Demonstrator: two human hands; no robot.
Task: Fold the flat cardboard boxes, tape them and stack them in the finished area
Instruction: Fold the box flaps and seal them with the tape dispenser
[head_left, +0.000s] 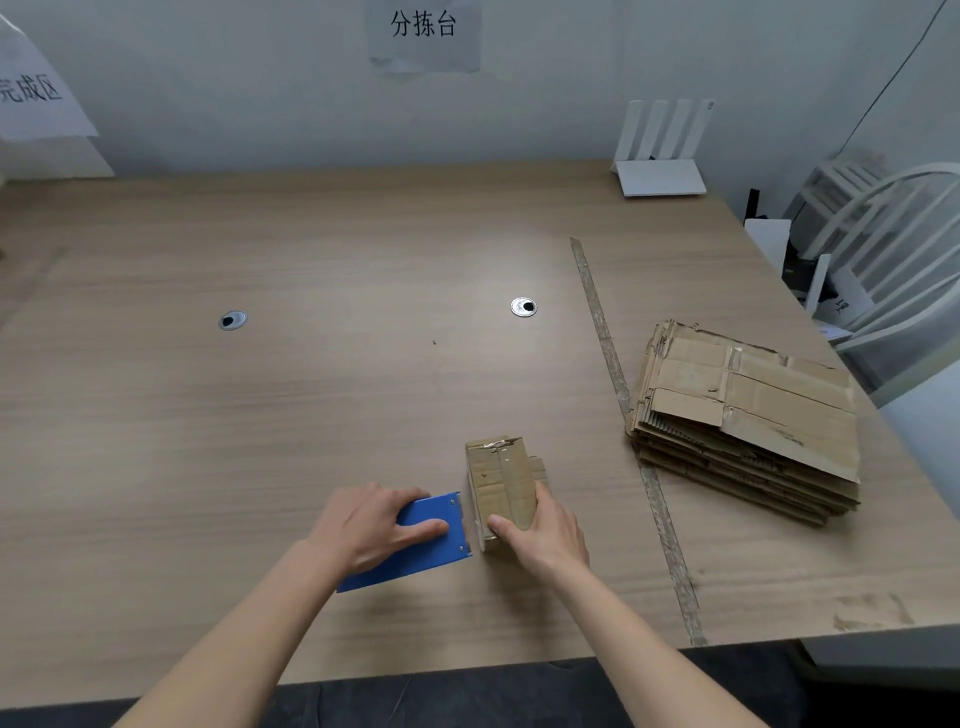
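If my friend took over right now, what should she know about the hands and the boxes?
Left hand grips the blue tape dispenser, flat on the table.
Right hand holds the small folded box beside it; some tape shows on its top.
Stack of flat cardboard waits on the right, past the tape line on the table.
Done: one box folded.
Left: finish taping it, stack it, then fold the rest.

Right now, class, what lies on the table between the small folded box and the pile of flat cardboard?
In the head view, a worn strip of tape runs along the table between the box and the pile.
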